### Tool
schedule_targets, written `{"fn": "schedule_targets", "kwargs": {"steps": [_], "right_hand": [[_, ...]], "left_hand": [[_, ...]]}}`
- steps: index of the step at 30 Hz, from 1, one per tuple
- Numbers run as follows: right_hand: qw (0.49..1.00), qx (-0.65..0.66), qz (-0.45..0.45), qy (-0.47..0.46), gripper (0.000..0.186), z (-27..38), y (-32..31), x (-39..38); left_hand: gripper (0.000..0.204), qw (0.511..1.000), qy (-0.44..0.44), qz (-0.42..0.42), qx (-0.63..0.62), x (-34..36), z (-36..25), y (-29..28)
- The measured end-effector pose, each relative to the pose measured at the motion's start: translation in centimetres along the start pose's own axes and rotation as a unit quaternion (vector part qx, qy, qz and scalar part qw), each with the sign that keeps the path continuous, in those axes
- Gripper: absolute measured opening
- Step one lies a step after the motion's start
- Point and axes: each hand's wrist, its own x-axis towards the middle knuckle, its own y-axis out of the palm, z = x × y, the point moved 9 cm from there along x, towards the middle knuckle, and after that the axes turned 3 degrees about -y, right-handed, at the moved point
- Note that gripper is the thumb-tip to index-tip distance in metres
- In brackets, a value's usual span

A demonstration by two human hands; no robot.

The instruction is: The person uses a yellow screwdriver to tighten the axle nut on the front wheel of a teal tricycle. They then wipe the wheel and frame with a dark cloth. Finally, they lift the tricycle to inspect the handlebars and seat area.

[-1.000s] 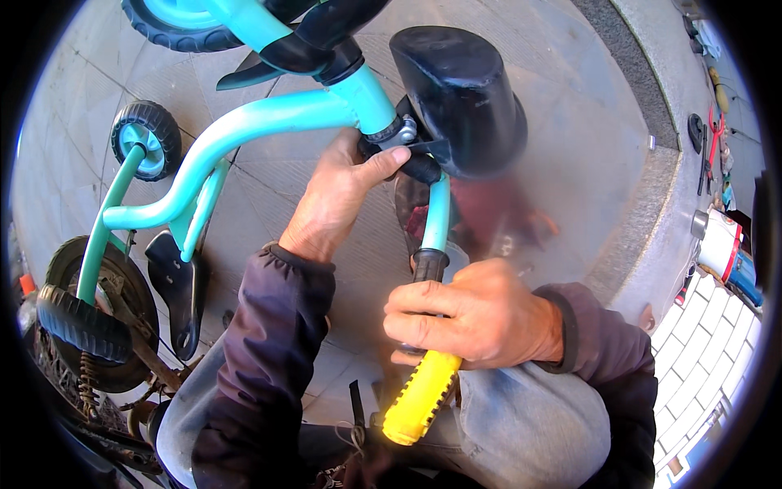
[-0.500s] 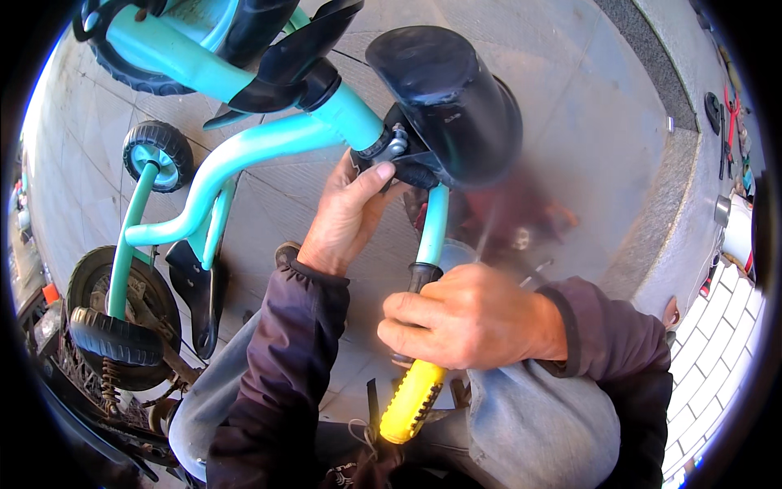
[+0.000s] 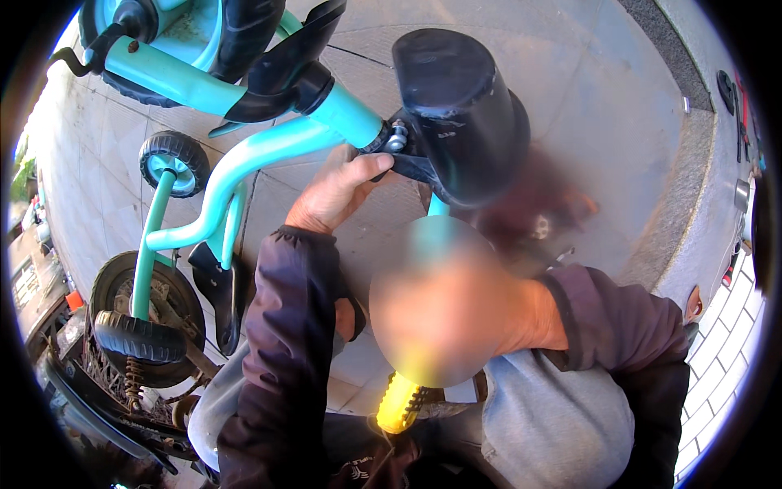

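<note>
A child's tricycle with a turquoise frame (image 3: 224, 175) lies tipped over in front of me. My left hand (image 3: 338, 186) is closed at its front joint, the thumb pressed on a flat black plastic bracket (image 3: 414, 167) just below a silver bolt (image 3: 397, 137). Beside the bracket is a large rounded black plastic part (image 3: 456, 114). My right hand (image 3: 456, 314) is heavily blurred and lies over the turquoise handlebar tube (image 3: 438, 205), round the grip. The yellow, knobbly end of the handlebar grip (image 3: 399, 403) sticks out below it, toward my lap.
A small black wheel (image 3: 173, 163) and a black saddle (image 3: 218, 293) belong to the tricycle at left. Behind them stands a dirty wheel with a rusty spring (image 3: 133, 379). A stone step (image 3: 680, 187) runs along the right, with tools beyond it. A dark red blurred shape lies on the paving.
The view has shifted slightly, so most things sit further right. My left thumb stays by the bolt. My right hand has become blurred, and less of the yellow grip shows below it.
</note>
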Motion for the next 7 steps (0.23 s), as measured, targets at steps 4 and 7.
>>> {"fn": "schedule_targets", "kwargs": {"steps": [4,7], "right_hand": [[1.0,0.016,0.014,-0.001,0.013,-0.11,0.63,0.04],[1.0,0.011,0.026,0.002,0.014,-0.19,0.98,0.05]], "left_hand": [[0.065,0.999,-0.019,0.011,0.033,0.42,0.56,-1.17],[0.069,0.999,-0.019,0.007,0.036,0.26,0.43,-0.99]]}}
